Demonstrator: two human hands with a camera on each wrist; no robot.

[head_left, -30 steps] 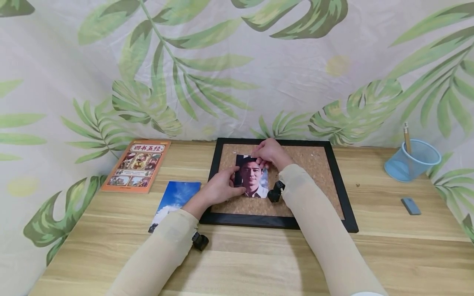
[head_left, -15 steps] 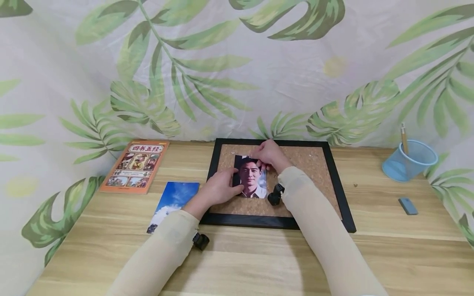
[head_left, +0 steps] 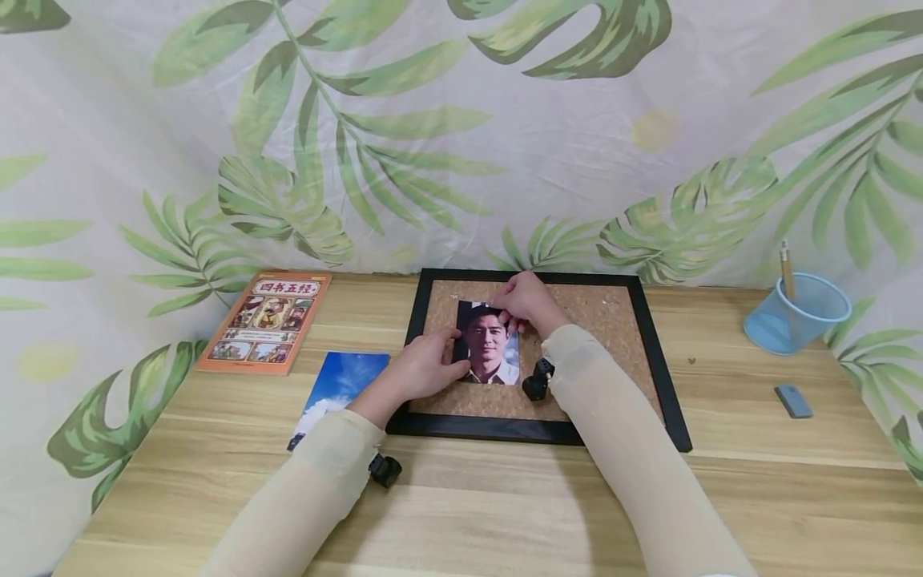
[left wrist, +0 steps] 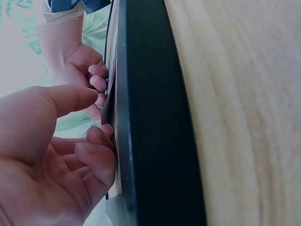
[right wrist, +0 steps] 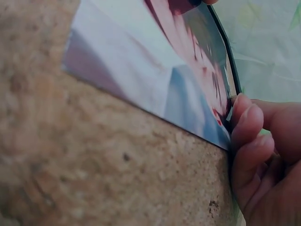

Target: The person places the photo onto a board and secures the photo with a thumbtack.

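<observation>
Head view, left to right: one orange 四书五经 book (head_left: 263, 324) and one sky photo (head_left: 344, 383) lie left of the left hand (head_left: 427, 367), its thumb and fingers spread at the left edge of one portrait photo (head_left: 492, 344). That photo lies between both hands on one corkboard (head_left: 602, 320). At its top, the right hand's (head_left: 530, 303) fingertips bunch; whether they pinch anything, I cannot tell. Well right of them are one blue mesh cup (head_left: 789, 327), one pencil (head_left: 787, 272) inside, and one grey-blue block (head_left: 793, 401).

A person's left arm (head_left: 288, 513) and right arm (head_left: 642, 457), in cream sleeves (head_left: 328, 461), reach forward and angle inward. The left hand (head_left: 425, 369) holds its thumb (left wrist: 73, 98) out, apart from its bent fingers (left wrist: 96, 160). The right hand (head_left: 528, 300) sits slightly farther forward, near but apart from the left, fingers curled inward, knuckles up.
</observation>
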